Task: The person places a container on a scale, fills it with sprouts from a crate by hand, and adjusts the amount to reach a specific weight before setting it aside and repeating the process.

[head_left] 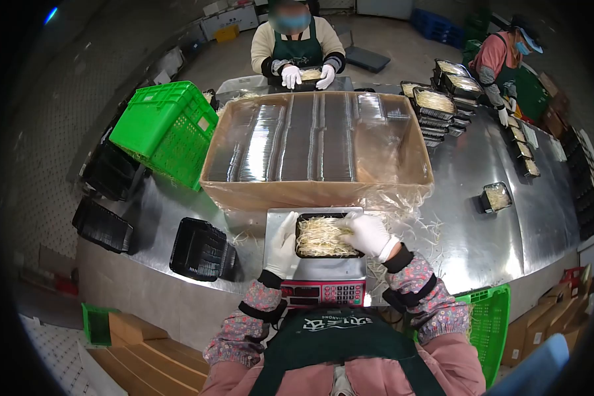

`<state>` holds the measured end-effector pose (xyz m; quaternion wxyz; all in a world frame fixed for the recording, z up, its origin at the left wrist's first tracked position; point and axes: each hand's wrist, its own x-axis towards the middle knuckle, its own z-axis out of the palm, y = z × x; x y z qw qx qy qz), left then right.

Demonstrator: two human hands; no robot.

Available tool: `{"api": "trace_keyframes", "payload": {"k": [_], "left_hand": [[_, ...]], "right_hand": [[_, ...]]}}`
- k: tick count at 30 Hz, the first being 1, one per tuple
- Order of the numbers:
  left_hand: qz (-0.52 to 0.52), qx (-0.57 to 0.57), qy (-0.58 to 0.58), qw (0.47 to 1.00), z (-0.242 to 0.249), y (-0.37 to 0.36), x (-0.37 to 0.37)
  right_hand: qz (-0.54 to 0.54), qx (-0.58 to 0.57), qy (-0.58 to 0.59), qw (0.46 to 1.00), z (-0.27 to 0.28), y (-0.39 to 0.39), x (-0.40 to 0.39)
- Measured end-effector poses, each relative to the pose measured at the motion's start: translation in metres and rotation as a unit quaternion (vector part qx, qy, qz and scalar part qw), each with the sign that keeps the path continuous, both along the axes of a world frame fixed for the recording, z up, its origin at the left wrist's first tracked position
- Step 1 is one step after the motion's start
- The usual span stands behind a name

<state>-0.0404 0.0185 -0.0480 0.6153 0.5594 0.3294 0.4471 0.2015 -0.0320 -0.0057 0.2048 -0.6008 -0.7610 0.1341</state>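
Note:
A black plastic tray [299, 253] heaped with pale bean sprouts [323, 236] rests on the metal plate of a weighing scale [336, 269]. The scale's red front panel with keypad faces me. My left hand [282, 249], in a white glove, is beside the tray's left side with its fingers stretched out. At the tray's right end my gloved right hand [371, 236] has its fingers closed on some sprouts at the top of the heap. Its fingertips are partly hidden.
Behind the scale stands a large cardboard box [290, 191] of stacked clear lids. A green crate [158, 125] tilts at the left. Stacked empty black trays [198, 247] lie nearer. Filled trays [435, 102] are piled at the right. Two co-workers [297, 49] stand across the table.

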Motion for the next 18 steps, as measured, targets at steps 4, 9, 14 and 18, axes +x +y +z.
{"api": "trace_keyframes", "payload": {"k": [4, 9, 14, 18], "left_hand": [[-0.017, 0.181, 0.245, 0.952, -0.005, 0.005, -0.017], [-0.067, 0.451, 0.384, 0.803, 0.017, 0.004, 0.019], [-0.122, 0.462, 0.504, 0.719, -0.022, 0.011, 0.058], [-0.112, 0.444, 0.521, 0.720, -0.031, 0.016, 0.067]], "right_hand": [[-0.056, -0.003, 0.067, 0.996, 0.023, -0.013, 0.037], [-0.087, 0.080, 0.160, 0.980, 0.004, -0.017, 0.023], [-0.069, -0.011, 0.082, 0.994, -0.068, -0.005, -0.035], [-0.097, -0.083, 0.120, 0.985, -0.064, 0.002, -0.040]]}}
